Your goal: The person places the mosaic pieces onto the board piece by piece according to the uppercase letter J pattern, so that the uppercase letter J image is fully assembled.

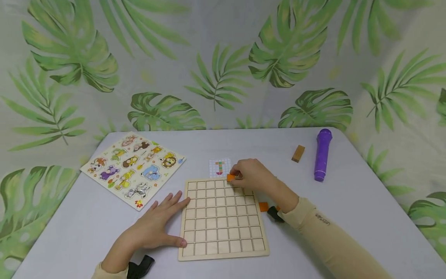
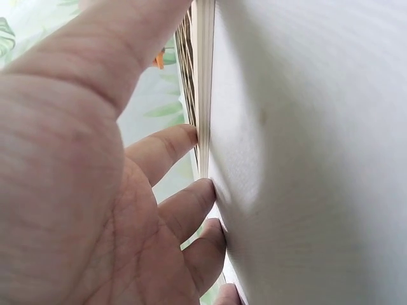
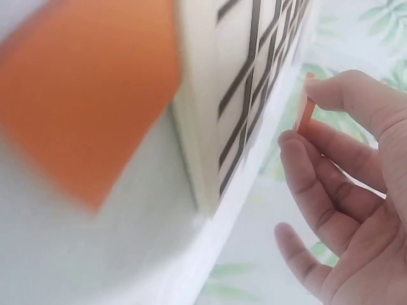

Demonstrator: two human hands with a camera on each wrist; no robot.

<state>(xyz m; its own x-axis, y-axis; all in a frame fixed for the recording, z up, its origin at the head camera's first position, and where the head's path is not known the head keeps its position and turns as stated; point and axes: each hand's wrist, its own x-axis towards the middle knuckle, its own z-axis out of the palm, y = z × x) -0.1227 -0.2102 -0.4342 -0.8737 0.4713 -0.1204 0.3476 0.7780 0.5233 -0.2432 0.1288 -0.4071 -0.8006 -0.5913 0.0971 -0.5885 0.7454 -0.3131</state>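
A square wooden grid board [image 1: 223, 259] lies in front of me, its cells bare wood. My right hand [image 1: 253, 175] pinches an orange square tile [image 1: 230, 177] between thumb and fingers at the board's far edge. In the right wrist view the same tile [image 3: 306, 114] stands on edge in the fingertips. My left hand [image 1: 156, 224] rests beside the board with fingers spread, thumb and index fingertip touching its left edge. A small printed card [image 1: 216, 168] with a coloured block pattern lies just beyond the board.
Another orange tile [image 1: 263, 207] lies against the board's right edge, partly near my right wrist. An animal puzzle board [image 1: 139, 166] sits at the back left. A wooden block [image 1: 298, 153] and a purple microphone-shaped object [image 1: 323, 155] lie at the back right.
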